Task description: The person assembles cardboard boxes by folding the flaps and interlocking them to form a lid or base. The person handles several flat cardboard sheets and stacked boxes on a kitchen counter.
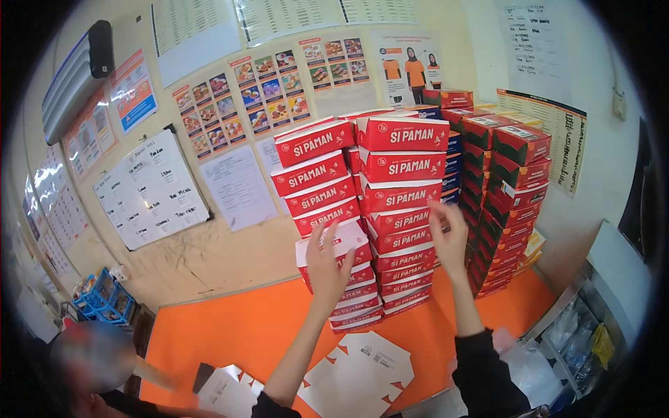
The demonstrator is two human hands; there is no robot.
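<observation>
Two tall stacks of red-and-white cardboard boxes stand side by side before me, a left stack (311, 171) and a right stack (401, 198). My left hand (327, 259) is raised at the left stack, by a box that juts out with its white top showing. Its fingers are spread and hold nothing. Beside the right stack's right side is my right hand (449, 233), fingers apart and slightly curled, with nothing visible in it. I cannot tell whether either hand touches a box. Below my hands lies a flat white carton blank (359, 373) with notched edges.
The orange table (223, 320) meets a wall carrying posters and a whiteboard (152, 188). Darker red box stacks (514, 195) stand at the right, near a metal bin (578, 341) of plastic bags. Another person's arm (155, 374) reaches in at lower left near another blank (226, 391).
</observation>
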